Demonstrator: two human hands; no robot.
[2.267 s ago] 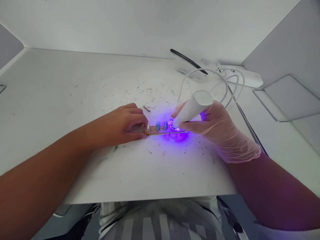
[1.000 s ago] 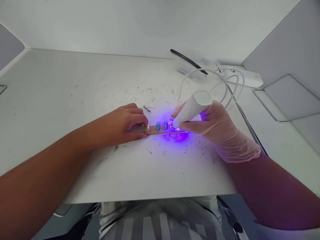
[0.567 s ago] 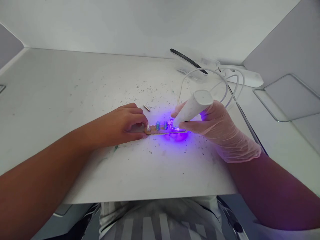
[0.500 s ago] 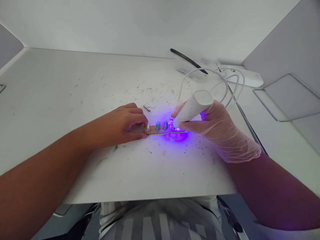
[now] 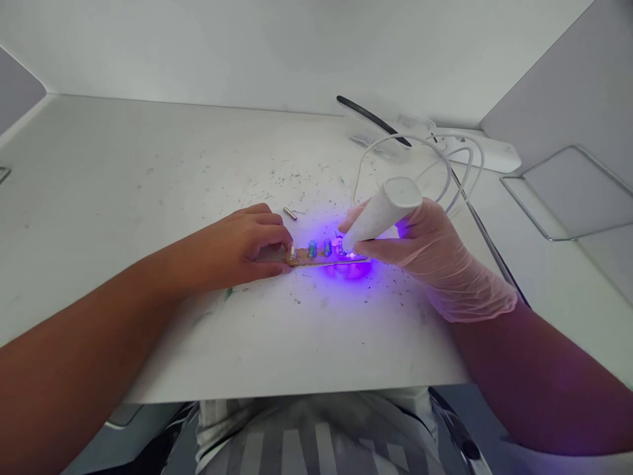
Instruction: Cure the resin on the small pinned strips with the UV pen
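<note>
A narrow strip [image 5: 302,261] lies on the white table, bearing several press-on nails [image 5: 312,249] with an iridescent blue-green shine. My bare left hand [image 5: 260,241] pinches the strip's left end between thumb and fingers. In a thin translucent glove, my right hand [image 5: 413,241] is closed around a white handheld UV nail lamp [image 5: 378,214]. The lamp tilts down to the left, its tip at the strip's right end, covering the nails there. Violet light spreads around the tip and onto the table.
Behind the strip lies a small metal cylinder [image 5: 290,214]. White cables [image 5: 450,168] loop behind my right hand toward a white device [image 5: 482,152]. A black curved nail file [image 5: 373,121] rests near clear packaging. Dark specks dot the tabletop [image 5: 198,158]. A wire frame [image 5: 548,234] stands at right.
</note>
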